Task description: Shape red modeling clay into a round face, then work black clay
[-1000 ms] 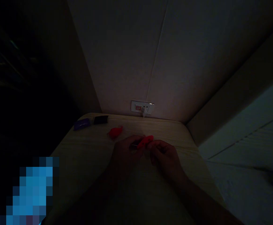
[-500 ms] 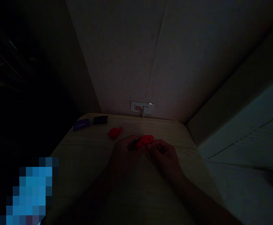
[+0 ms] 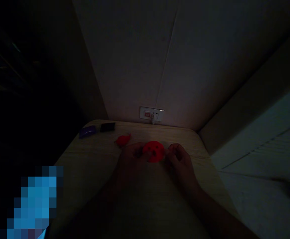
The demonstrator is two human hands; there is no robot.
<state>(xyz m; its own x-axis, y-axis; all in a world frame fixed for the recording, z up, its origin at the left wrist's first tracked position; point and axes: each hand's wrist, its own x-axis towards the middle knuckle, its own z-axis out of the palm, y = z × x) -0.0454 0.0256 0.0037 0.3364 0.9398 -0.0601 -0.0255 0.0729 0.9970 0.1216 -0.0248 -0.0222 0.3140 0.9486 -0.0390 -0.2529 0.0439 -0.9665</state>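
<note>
A flat, round red piece (image 3: 156, 156) with several dark spots or holes faces up above the wooden tabletop. My left hand (image 3: 132, 161) grips its left side, the thumb lying over its face. At the right rim is my right hand (image 3: 181, 161), fingers curled and pinched together. Whether those fingertips touch the rim or hold something small cannot be made out in the dim light. A second red item (image 3: 123, 140), pointed at its ends, lies on the tabletop beyond my left hand.
On the far left of the wooden table (image 3: 145, 199) lie a shiny purple packet (image 3: 87, 131) and a flat dark item (image 3: 107, 127). A wall socket (image 3: 147, 114) with a plug sits just above the back edge. A pale panel (image 3: 264, 132) stands at right.
The red piece has turned from a tilted, narrow view to show its full round face. My right hand has shifted slightly right, from over its front to its edge.
</note>
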